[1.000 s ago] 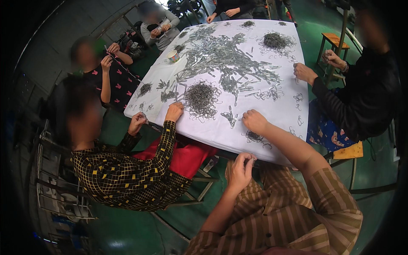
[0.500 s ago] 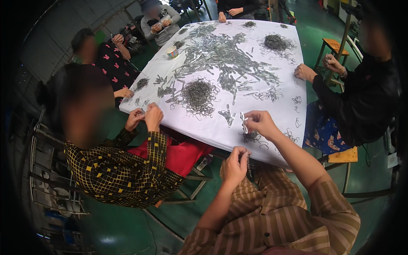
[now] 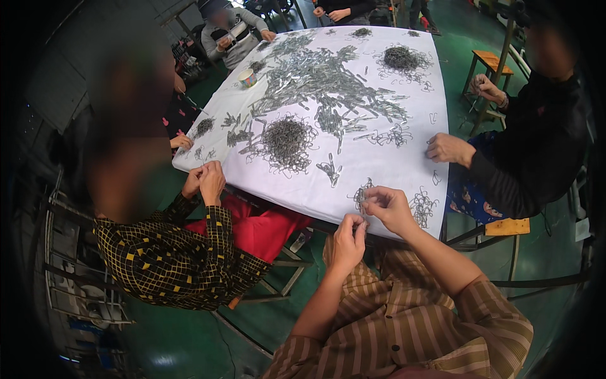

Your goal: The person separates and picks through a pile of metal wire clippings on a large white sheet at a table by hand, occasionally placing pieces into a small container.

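My left hand (image 3: 348, 243) is held just off the near table edge, thumb and fingertips pinched on something too small to make out. Close beside it, a little to the right and over the edge, my right hand (image 3: 389, 208) is closed too, with fingertips pressed together; what they hold is hidden. Thin dark wire hooks lie in a small pile (image 3: 362, 194) right behind my right fingers. Another loose heap of wire hooks (image 3: 423, 206) sits to the right of that hand. A few shiny flat metal strips (image 3: 331, 170) rest farther in on the white tabletop (image 3: 303, 194).
A big dark heap of wire hooks (image 3: 287, 144) lies left of centre, with a wide spread of metal strips (image 3: 315, 79) behind it. A paper cup (image 3: 247, 78) stands at the far left. A person in a checked sleeve (image 3: 218, 234) works on my left; another, in black (image 3: 517, 170), sits at right.
My right hand has come down and back from over the table toward my left hand. The shiny strip it held no longer shows clearly. The co-worker at right has moved a hand nearer.
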Demonstrator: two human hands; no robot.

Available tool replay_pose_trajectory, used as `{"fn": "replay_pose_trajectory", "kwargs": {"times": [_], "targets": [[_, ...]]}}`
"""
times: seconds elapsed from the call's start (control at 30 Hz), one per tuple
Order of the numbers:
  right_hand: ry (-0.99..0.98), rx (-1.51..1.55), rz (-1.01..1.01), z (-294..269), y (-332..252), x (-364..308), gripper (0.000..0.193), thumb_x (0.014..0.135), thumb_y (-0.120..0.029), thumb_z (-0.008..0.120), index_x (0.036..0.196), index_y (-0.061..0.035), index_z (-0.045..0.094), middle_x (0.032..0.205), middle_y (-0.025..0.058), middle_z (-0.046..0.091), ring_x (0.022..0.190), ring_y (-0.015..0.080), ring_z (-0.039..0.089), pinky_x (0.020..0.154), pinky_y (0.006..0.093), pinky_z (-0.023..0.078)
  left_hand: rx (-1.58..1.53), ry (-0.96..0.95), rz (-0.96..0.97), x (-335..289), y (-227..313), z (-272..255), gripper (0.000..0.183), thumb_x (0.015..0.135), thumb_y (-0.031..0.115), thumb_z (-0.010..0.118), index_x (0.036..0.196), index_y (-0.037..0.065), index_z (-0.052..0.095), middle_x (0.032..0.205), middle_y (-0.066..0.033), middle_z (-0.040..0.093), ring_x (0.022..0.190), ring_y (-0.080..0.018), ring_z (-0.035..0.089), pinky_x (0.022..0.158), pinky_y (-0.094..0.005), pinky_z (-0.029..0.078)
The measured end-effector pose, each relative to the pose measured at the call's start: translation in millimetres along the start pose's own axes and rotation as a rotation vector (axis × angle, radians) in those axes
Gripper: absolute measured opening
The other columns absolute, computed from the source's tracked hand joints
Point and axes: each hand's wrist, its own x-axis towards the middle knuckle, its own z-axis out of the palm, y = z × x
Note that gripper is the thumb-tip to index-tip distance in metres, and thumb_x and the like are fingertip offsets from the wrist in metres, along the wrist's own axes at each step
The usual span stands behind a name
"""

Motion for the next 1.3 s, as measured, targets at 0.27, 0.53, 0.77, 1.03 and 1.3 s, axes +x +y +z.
{"fn": "replay_pose_trajectory", "kwargs": {"times": [0.27, 0.53, 0.77, 1.03, 1.3], "targets": [[0.046, -0.126, -0.151, -0.5, 7.5, -13.3, 0.019, 0.076, -0.001, 0.062, 0.094, 0.0029, 0.059, 0.071, 0.0027, 0.06, 0.061, 0.0044, 0.053, 0.056, 0.0191, 0.044, -0.11, -0.36, -0.136, 23.0, -14.4, -26.5, 0.016, 0.078, 0.006, 0.061, 0.092, -0.001, 0.057, 0.082, -0.006, 0.063, 0.078, -0.0125, 0.058, 0.073, -0.027, 0.046], [0.067, -0.183, -0.168, -4.3, -4.2, -25.5, 0.019, 0.076, -0.002, 0.062, 0.095, 0.0021, 0.06, 0.072, 0.0038, 0.061, 0.062, 0.0056, 0.054, 0.056, 0.02, 0.045, 0.681, 0.004, 0.353, 119.3, -87.7, -15.7, 0.011, 0.074, 0.005, 0.056, 0.081, 0.002, 0.064, 0.083, -0.0121, 0.059, 0.081, -0.0299, 0.055, 0.069, -0.0393, 0.046], [0.074, -0.261, -0.139, -11.6, -11.2, -32.8, 0.019, 0.077, -0.005, 0.063, 0.094, 0.0017, 0.06, 0.072, 0.0037, 0.063, 0.064, 0.0055, 0.056, 0.058, 0.0197, 0.045, 1.029, -0.198, 0.393, 138.8, -102.9, -14.9, 0.008, 0.07, 0.004, 0.055, 0.07, 0.004, 0.062, 0.081, -0.0113, 0.058, 0.074, -0.0278, 0.059, 0.06, -0.0347, 0.05], [0.092, -0.242, -0.175, -10.9, -6.5, -36.0, 0.017, 0.076, -0.005, 0.062, 0.093, -0.0002, 0.062, 0.068, 0.0037, 0.062, 0.058, 0.0056, 0.053, 0.055, 0.0208, 0.044, 0.453, 0.003, 0.243, 129.1, -77.5, -24.1, 0.01, 0.068, 0.007, 0.066, 0.076, 0.001, 0.066, 0.076, -0.0092, 0.059, 0.062, -0.0212, 0.058, 0.056, -0.0319, 0.048], [0.079, -0.247, -0.171, -7.6, -9.1, -39.5, 0.016, 0.076, -0.005, 0.062, 0.091, -0.0018, 0.062, 0.067, 0.0044, 0.061, 0.056, 0.007, 0.052, 0.054, 0.022, 0.044, 0.152, 0.071, 0.05, 113.4, -99.3, -20.7, 0.009, 0.072, 0.003, 0.066, 0.078, -0.003, 0.064, 0.073, -0.0087, 0.062, 0.063, -0.0143, 0.059, 0.06, -0.0245, 0.047]]}}
